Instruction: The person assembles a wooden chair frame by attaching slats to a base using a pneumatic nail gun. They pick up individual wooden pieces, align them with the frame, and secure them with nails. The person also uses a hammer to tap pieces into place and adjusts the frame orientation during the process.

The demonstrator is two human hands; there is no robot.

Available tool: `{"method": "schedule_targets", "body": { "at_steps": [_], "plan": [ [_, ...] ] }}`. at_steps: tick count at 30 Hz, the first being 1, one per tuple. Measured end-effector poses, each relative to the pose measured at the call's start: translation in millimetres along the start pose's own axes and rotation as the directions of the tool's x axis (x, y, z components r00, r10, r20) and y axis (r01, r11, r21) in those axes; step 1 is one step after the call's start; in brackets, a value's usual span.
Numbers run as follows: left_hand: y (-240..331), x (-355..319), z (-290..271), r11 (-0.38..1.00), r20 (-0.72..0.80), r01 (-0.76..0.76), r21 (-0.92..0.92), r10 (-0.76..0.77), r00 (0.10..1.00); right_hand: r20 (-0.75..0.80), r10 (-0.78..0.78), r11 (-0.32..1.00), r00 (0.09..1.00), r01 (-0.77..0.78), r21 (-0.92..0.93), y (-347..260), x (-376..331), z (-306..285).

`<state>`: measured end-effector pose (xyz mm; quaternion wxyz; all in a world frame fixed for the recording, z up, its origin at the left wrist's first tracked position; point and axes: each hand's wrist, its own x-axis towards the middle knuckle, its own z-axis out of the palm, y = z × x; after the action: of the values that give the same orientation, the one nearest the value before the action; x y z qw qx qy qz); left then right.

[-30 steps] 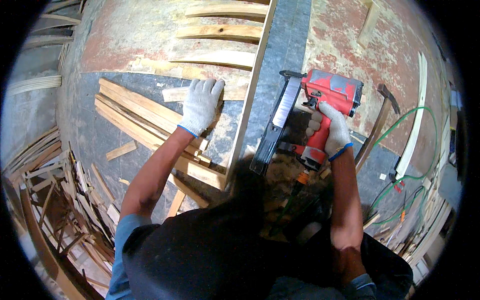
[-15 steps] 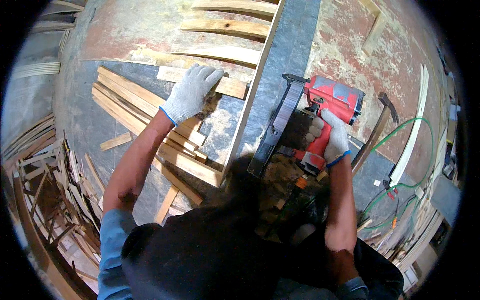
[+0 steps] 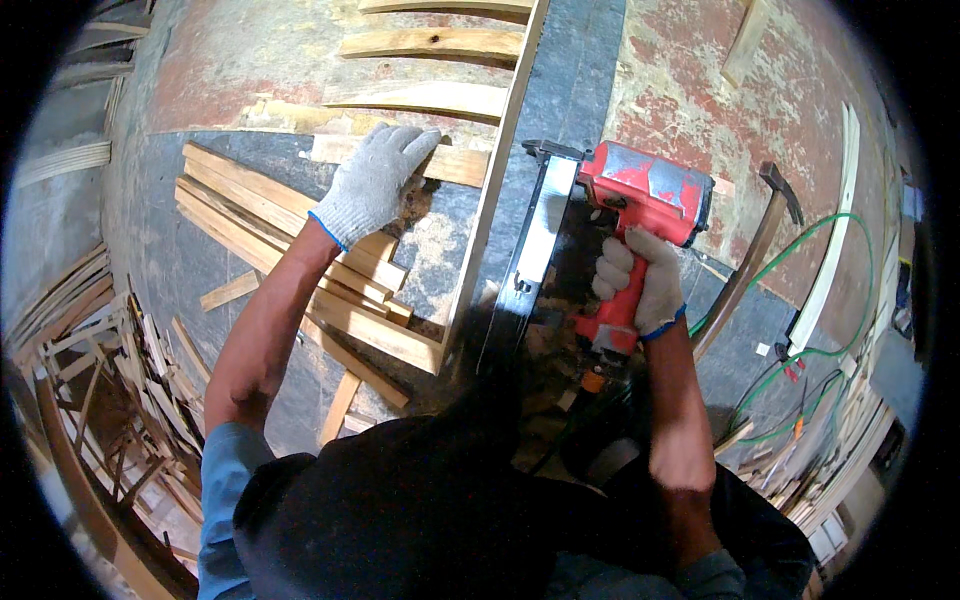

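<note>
Single view: head-worn fisheye camera, left of a pair, facing steeply down over the person's own torso onto the desk [image 3: 250, 90]. Close range; forearms enter from the lower edge; rim lines bend.

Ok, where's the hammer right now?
In the head view the hammer lies on the bench at the person's right, just beyond the red nail gun held in the right hand, beside the green hose.

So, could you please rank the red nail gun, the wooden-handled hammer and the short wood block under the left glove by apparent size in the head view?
1. Red nail gun
2. Wooden-handled hammer, thinner
3. Short wood block, partly covered by the gloved left hand
</note>
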<state>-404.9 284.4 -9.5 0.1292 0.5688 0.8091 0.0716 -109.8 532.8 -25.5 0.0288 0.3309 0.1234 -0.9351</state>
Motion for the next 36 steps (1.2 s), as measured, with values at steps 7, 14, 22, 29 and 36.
{"method": "schedule_targets", "body": {
  "at_steps": [7, 14, 22, 29, 36],
  "plan": [
    [5, 4, -8, 0.998, 0.093, 0.055, 0.013, -0.056, 0.994, 0.080, 0.041, 0.999, 0.996, -0.040, -0.023, 2, -13, 2],
    [-2, 4, -3, 0.998, -0.010, -0.042, 0.047, 0.043, 0.999, 0.070, 0.023, 0.999, 0.997, -0.021, -0.031, 10, -18, 8],
    [26, -19, -39, 0.994, -0.028, 0.105, 0.006, -0.105, 0.994, -0.057, -0.061, 0.989, 0.996, 0.053, -0.137, 5, -18, 18],
    [86, -16, -39, 0.807, 0.227, 0.109, -0.581, 0.032, 0.973, -0.267, -0.161, 0.967, 0.950, 0.098, -0.234, -53, -11, 19],
    [106, 20, -43, 0.874, 0.565, 0.390, -0.289, -0.173, 0.807, -0.244, -0.195, 0.938, 0.950, 0.107, -0.330, -99, -22, 4]
  ]
}}
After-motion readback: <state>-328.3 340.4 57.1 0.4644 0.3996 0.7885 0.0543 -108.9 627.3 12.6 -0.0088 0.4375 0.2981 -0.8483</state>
